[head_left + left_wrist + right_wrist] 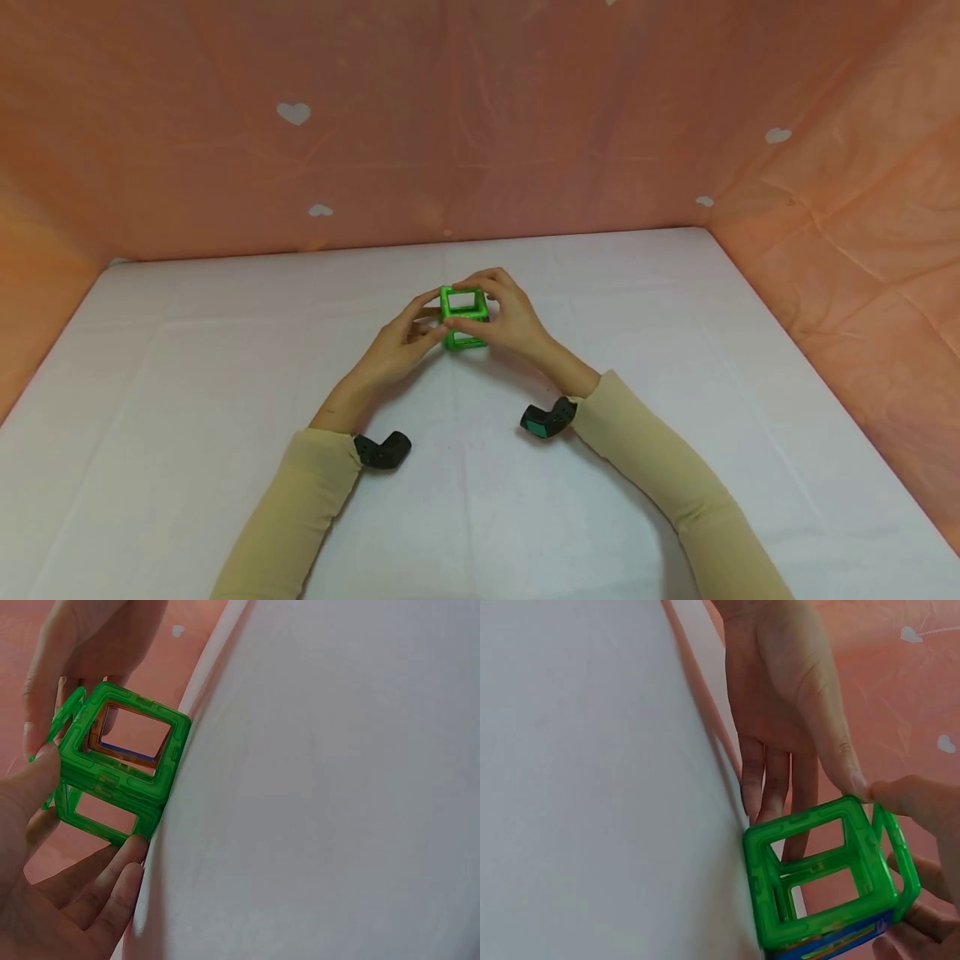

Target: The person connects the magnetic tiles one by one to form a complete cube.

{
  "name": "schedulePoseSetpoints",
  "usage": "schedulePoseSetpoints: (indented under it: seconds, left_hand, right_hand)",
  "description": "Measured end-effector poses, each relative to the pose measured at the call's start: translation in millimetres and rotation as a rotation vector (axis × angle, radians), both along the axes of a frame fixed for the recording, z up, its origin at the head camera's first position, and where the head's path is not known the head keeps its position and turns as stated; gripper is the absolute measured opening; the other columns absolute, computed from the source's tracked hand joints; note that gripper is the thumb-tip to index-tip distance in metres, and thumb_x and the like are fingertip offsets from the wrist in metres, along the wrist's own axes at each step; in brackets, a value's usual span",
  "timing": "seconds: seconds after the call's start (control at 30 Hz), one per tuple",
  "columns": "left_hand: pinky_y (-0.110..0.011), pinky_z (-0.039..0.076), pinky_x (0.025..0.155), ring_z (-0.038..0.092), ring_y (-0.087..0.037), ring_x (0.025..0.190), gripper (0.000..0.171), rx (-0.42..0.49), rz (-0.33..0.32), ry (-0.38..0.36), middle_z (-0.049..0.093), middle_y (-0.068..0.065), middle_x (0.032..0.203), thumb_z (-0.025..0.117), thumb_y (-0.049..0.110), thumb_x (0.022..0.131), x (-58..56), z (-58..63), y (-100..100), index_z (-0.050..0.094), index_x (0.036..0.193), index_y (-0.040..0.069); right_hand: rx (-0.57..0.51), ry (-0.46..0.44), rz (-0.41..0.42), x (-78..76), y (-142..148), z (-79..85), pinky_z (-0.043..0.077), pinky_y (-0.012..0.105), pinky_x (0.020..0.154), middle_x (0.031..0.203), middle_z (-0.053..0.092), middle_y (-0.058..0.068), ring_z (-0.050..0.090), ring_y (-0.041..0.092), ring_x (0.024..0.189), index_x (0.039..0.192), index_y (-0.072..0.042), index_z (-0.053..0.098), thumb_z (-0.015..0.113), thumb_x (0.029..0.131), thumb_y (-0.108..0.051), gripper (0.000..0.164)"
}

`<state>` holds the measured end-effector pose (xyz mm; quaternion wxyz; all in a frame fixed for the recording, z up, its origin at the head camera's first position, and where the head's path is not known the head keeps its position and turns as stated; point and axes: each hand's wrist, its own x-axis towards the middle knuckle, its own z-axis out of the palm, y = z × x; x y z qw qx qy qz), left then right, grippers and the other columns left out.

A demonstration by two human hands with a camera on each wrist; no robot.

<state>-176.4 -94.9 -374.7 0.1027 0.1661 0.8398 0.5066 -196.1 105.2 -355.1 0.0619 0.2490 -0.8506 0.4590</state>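
Between both hands stands a cube of translucent magnetic tiles, mostly green square frames, on the white tabletop. One green tile at its top tilts up from the cube like a partly raised lid. My left hand holds the cube's left side, thumb near the top front edge and fingers against the side. From the right, my right hand holds the top tile between thumb and fingers, its thumb close to the left thumb. An orange frame and some blue show on the cube's other sides.
A white cloth covers the table. Orange-pink sheets with white hearts form the back wall and the side walls. Black wrist cameras sit at both sleeve cuffs.
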Motion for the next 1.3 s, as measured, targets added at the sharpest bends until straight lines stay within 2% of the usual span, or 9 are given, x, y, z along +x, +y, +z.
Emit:
schedulePoseSetpoints:
  seconds: [0.5,0.67,0.93,1.03,1.17,1.3]
  left_hand:
    - [-0.051,0.043,0.101,0.055,-0.033,0.123,0.059,-0.015,0.0,-0.013,0.045,-0.014,0.145,0.055,0.032,0.098,0.4,1.7,0,0.027,0.151,0.032]
    - [-0.052,0.043,0.101,0.054,-0.034,0.123,0.061,-0.007,-0.005,-0.012,0.044,-0.014,0.146,0.055,0.032,0.098,0.6,1.8,-2,0.026,0.152,0.03]
    - [-0.052,0.041,0.103,0.055,-0.032,0.122,0.063,0.006,0.0,-0.024,0.045,-0.013,0.145,0.056,0.032,0.098,0.1,-0.3,-2,0.026,0.152,0.027]
    - [-0.052,0.041,0.103,0.055,-0.033,0.123,0.063,0.004,-0.002,-0.019,0.045,-0.014,0.145,0.056,0.032,0.098,1.0,0.8,-2,0.025,0.153,0.026]
    - [-0.053,0.042,0.102,0.055,-0.035,0.122,0.064,0.0,-0.008,-0.011,0.044,-0.017,0.146,0.055,0.033,0.098,1.6,1.5,-3,0.024,0.153,0.023]
    - [-0.052,0.043,0.101,0.056,-0.033,0.121,0.065,-0.002,-0.004,-0.011,0.045,-0.016,0.145,0.056,0.033,0.098,1.2,0.6,-2,0.024,0.153,0.023]
  right_hand:
    - [-0.059,0.031,0.026,-1.7,6,-8.2,0.047,0.044,0.093,0.124,0.056,0.013,0.053,0.027,0.117,0.118,-0.004,0.066,0.08,0.078,-0.013,0.044]
    - [-0.061,0.038,0.05,-1.7,9,-6.2,0.049,0.044,0.093,0.125,0.058,0.013,0.054,0.026,0.118,0.119,-0.003,0.066,0.079,0.078,-0.013,0.044]
    - [-0.029,-0.002,0.125,-5.7,19,-3.5,0.047,0.039,0.098,0.127,0.059,0.011,0.053,0.023,0.119,0.124,-0.005,0.063,0.078,0.08,-0.012,0.047]
    - [-0.054,-0.017,0.168,-9.0,23,-3.2,0.048,0.038,0.098,0.127,0.059,0.012,0.053,0.023,0.12,0.124,-0.003,0.062,0.077,0.081,-0.009,0.046]
    - [-0.088,-0.076,0.22,-13.0,28,-1.6,0.046,0.038,0.101,0.128,0.059,0.015,0.053,0.026,0.122,0.126,0.001,0.059,0.075,0.082,-0.005,0.047]
    - [-0.072,-0.138,0.237,-17.2,31,1.2,0.043,0.039,0.104,0.131,0.059,0.016,0.052,0.027,0.125,0.129,0.003,0.057,0.074,0.083,-0.006,0.049]
